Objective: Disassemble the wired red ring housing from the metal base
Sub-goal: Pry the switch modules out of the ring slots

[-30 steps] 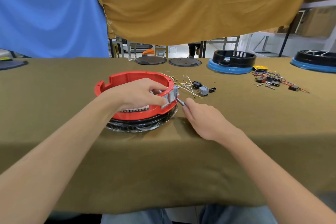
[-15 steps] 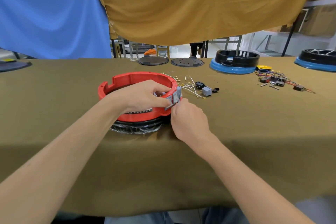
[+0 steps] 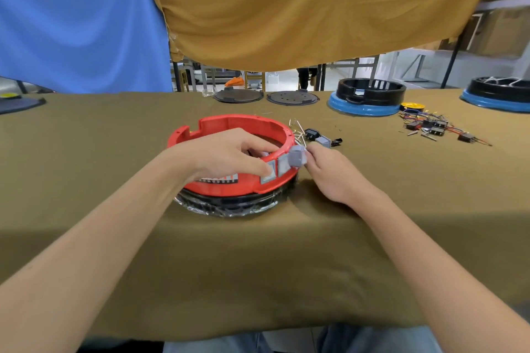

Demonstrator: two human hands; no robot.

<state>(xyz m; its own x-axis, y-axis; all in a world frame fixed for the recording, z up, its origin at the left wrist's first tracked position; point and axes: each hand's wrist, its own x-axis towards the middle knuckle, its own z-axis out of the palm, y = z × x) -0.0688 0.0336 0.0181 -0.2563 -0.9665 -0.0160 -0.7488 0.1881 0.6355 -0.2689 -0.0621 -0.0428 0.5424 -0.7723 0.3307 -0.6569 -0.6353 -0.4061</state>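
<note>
The red ring housing [image 3: 229,123] sits on a dark base wrapped in clear film [image 3: 229,205] near the table's front edge. My left hand [image 3: 229,153] lies over the ring's near rim, its fingers curled over the rim and the thumb pressing the outer wall beside two grey square switches [image 3: 275,170]. My right hand [image 3: 329,172] is just right of the ring and pinches a grey switch block [image 3: 296,157] that stands out from the ring's right side.
Loose metal pins and small switches [image 3: 318,137] lie behind the ring. Wired connectors [image 3: 436,126] are scattered at the right. Two black-and-blue ring housings [image 3: 367,97] and two dark round plates [image 3: 292,97] stand at the table's far edge. Cloth hangs overhead.
My right hand moved from the table up to the ring's right side and took hold of a grey switch block, which now sticks out from the ring. My left hand stayed on the rim.
</note>
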